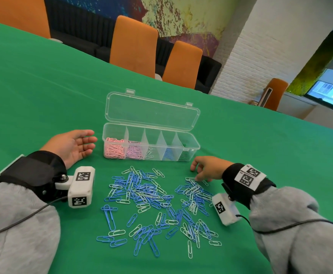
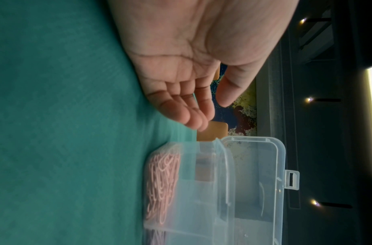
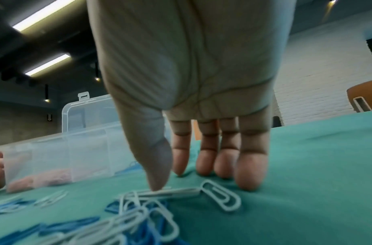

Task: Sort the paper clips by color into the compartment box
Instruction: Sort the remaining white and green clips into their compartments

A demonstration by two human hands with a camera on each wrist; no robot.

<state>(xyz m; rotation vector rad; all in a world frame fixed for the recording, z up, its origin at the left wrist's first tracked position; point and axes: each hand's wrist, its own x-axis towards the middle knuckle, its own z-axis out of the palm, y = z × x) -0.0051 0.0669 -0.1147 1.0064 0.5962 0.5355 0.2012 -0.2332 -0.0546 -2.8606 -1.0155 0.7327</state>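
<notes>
Nearest, blue and white paper clips [image 1: 157, 204] lie scattered at all angles on the green table [image 1: 43, 86]. At their 2 o'clock edge the right hand [image 1: 206, 168] holds nothing, fingers straight down, thumb tip on a white clip [image 3: 172, 193]. At 10 o'clock the left hand [image 1: 72, 145] rests slack, palm up. Beyond, at 12 o'clock, the compartment box [image 1: 151, 141] lies lengthwise left to right, lid open. No legible writing, only square black-and-white markers on the wrist cameras [image 1: 81, 187].

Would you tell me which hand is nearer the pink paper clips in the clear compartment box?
Left. The left hand lies open just beside the pink paper clips; the right hand is past the clear compartment box's other end.
</notes>
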